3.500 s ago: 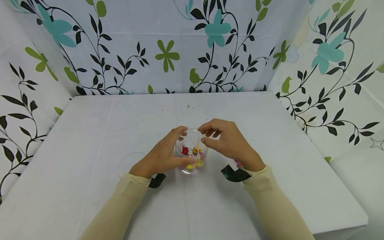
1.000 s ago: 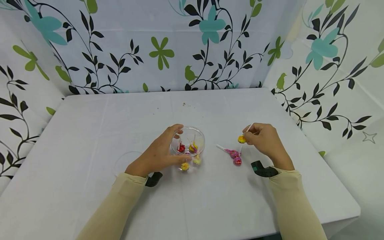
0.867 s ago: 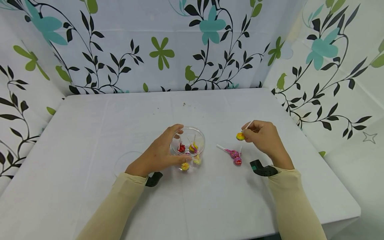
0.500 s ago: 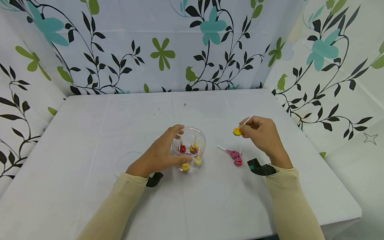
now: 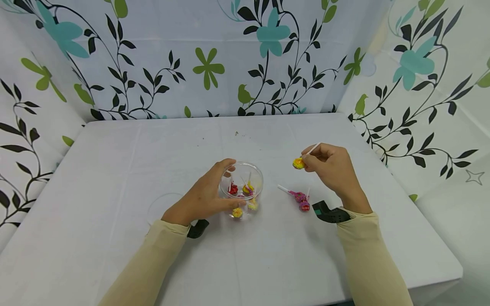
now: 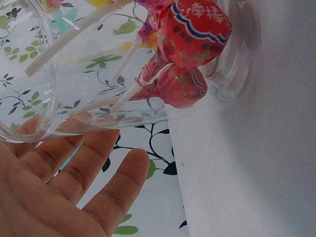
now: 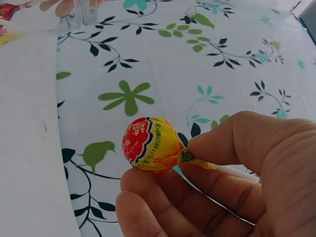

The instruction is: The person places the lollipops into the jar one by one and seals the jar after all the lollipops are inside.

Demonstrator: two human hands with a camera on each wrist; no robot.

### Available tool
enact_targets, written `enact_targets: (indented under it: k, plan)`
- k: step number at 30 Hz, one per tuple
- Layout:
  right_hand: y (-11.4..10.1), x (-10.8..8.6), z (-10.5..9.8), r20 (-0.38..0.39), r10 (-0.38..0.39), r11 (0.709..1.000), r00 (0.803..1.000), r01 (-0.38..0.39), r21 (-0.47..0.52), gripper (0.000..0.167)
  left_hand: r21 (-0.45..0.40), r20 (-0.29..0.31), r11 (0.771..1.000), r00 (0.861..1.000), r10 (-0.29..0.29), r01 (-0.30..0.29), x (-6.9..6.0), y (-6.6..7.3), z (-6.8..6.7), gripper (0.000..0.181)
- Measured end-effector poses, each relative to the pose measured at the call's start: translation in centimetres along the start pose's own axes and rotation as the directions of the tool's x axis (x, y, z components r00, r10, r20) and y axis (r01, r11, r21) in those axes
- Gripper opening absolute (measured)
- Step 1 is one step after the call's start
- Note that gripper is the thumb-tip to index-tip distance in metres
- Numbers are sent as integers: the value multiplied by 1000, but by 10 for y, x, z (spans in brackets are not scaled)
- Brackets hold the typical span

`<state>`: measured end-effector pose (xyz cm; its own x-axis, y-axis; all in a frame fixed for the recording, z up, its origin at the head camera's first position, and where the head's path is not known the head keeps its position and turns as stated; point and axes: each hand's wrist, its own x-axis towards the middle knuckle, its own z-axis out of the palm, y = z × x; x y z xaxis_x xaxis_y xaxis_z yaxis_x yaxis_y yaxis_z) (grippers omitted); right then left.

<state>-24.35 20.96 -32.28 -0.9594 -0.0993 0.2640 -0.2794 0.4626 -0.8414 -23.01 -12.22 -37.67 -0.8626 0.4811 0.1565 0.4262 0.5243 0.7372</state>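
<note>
My left hand (image 5: pixel 208 193) grips a clear plastic jar (image 5: pixel 242 174) from its left side, fingers and thumb spread round the wall. Inside the jar lie several wrapped lollipops, among them a red lollipop (image 6: pixel 195 32) and yellow ones. To the right, my right hand (image 5: pixel 329 168) holds a yellow lollipop (image 7: pixel 153 145) above the table, pinched where the wrapper meets the stick. Its head points left and its stick slants up to the right. Two pink lollipops (image 5: pixel 300 199) lie on the table between the jar and my right wrist.
A clear round lid (image 5: pixel 164 204), barely visible, lies left of the jar, partly behind my left forearm. The table (image 5: pixel 115 255) has a white cover. Small crumbs (image 5: pixel 236 134) are scattered towards the back. A curtain (image 5: pixel 153 55) printed with leaves hangs behind.
My right hand has gone from the jar's mouth to the right side and holds a yellow lollipop. Over the last second it drifts up and left. My left hand stays on the jar.
</note>
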Motion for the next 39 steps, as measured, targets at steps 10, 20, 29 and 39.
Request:
enact_targets:
  k: [10,20,29,39]
  plan:
    - [-10,3,8,8,-36,998,999,36,57,21,10,-1,1000,1000,3,-3,0,-2,0,101]
    - [-23,4,18,13,-73,993,997,72,90,19,13,-1,1000,1000,4,-4,0,-4,1,101]
    - [-35,7,31,58,-109,993,992,105,62,17,28,-1,1000,1000,-3,3,0,-2,1,101]
    - [-45,8,51,146,-147,988,978,139,62,13,30,-1,999,1000,-10,10,1,-2,0,102]
